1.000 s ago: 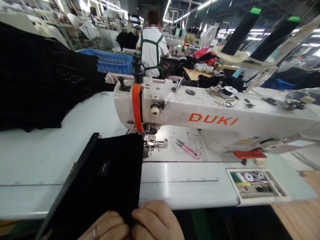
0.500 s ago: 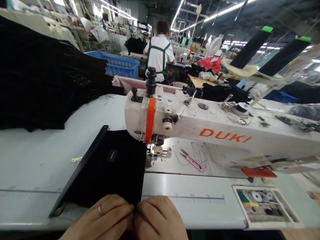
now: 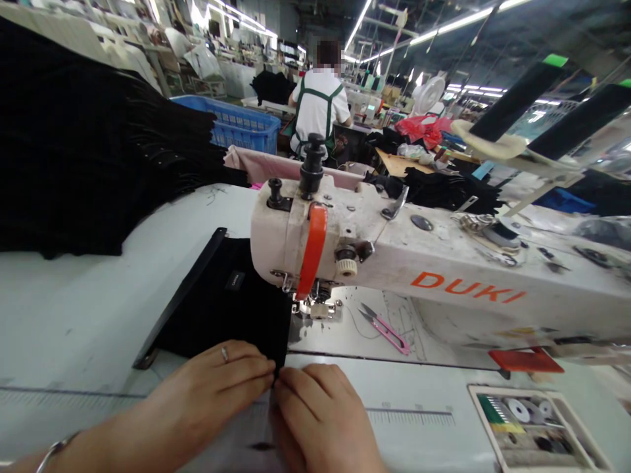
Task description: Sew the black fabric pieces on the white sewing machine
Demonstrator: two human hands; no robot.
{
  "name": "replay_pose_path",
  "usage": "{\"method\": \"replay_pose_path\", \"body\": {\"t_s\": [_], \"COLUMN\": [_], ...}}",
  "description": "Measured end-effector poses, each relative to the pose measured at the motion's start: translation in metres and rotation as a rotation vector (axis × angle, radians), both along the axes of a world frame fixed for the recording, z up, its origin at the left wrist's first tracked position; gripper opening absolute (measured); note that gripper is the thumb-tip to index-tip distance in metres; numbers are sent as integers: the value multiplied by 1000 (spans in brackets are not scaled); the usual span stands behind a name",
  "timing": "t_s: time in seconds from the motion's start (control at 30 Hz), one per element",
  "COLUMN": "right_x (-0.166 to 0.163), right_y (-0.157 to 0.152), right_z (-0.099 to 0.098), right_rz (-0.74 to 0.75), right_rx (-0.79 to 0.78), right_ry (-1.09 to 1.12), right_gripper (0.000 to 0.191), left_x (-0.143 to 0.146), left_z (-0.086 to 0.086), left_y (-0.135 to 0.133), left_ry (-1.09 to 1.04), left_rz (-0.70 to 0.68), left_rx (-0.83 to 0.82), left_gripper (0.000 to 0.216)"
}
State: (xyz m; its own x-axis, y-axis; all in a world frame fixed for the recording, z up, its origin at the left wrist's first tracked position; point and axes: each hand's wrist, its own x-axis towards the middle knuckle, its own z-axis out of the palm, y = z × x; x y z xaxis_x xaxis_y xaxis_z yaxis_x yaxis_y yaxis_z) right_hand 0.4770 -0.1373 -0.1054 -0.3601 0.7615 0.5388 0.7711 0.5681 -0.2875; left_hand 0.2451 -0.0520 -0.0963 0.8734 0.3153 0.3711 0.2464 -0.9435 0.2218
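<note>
A black fabric panel [image 3: 224, 315] with a small label [image 3: 235, 281] lies flat on the machine bed, a stiff dark strip along its left side. Its right edge runs by the presser foot [image 3: 320, 310] of the white sewing machine [image 3: 374, 243]. My left hand [image 3: 221, 387] is closed on the panel's near corner, thumb hidden beneath the fingers. Close beside it, my right hand [image 3: 320, 414] pinches the same near edge. The two sets of fingertips almost touch. Pink-handled thread snips [image 3: 387, 330] rest on the bed right of the needle.
A large heap of black fabric pieces [image 3: 73, 151] covers the table's far left. In front, a blue basket [image 3: 246, 125] stands near a person in a white shirt [image 3: 318, 108]. A bobbin tray [image 3: 532, 427] is set into the table at right. Two black thread cones [image 3: 517, 98] rise behind the machine.
Both hands have pushed the panel farther away from me, along the machine bed. The small gold-coloured piece beside the strip no longer shows. The machine's orange lever has swung or shifted slightly.
</note>
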Motion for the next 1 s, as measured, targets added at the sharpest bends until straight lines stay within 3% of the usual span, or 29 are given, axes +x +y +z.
{"method": "replay_pose_path", "body": {"t_s": [0.43,0.7,1.0], "right_x": [10,15,14], "right_y": [39,62,68], "right_z": [22,18,14], "right_rz": [-80,-151,-187], "right_rx": [-221,-243,-243], "right_ry": [-131,-204,-199], "right_gripper": [31,29,29], "left_x": [20,37,43], "left_z": [-3,3,3], "left_y": [55,86,110], "left_ry": [-29,-26,1], "left_rz": [16,20,69], "left_rx": [41,56,111], "left_gripper": [41,32,30]}}
